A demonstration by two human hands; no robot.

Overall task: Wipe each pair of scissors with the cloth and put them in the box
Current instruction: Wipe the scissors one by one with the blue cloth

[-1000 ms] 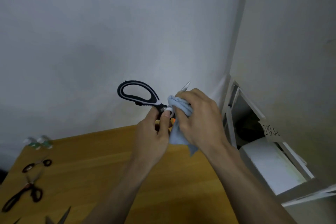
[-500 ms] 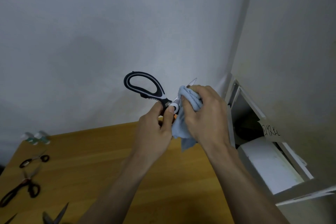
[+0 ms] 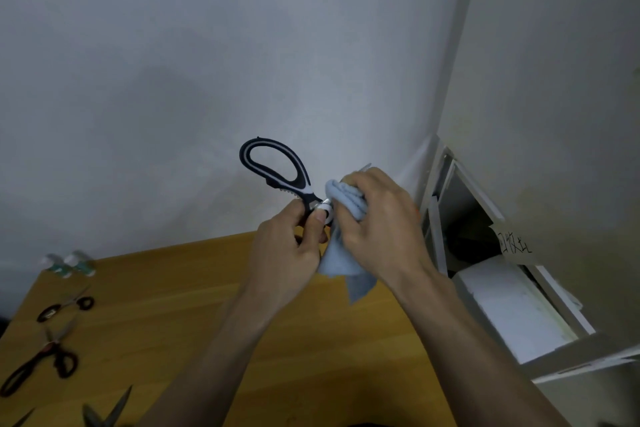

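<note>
- The left hand [image 3: 287, 250] is raised above the table [image 3: 277, 340], pinching the scissors [image 3: 277, 177] near the pivot.
- The right hand [image 3: 377, 222] grips the blue cloth [image 3: 346, 243], wrapped round the blades.
- The black-and-white handle loop points up and left; only a blade tip shows.
- More scissors [image 3: 41, 360] lie at the table's left edge; the box [image 3: 512, 305] sits right.

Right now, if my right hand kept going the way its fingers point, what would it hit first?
Probably the left hand: the right hand, wrapped around the blue cloth on the scissors, points leftward at it. Depth is unclear.
</note>
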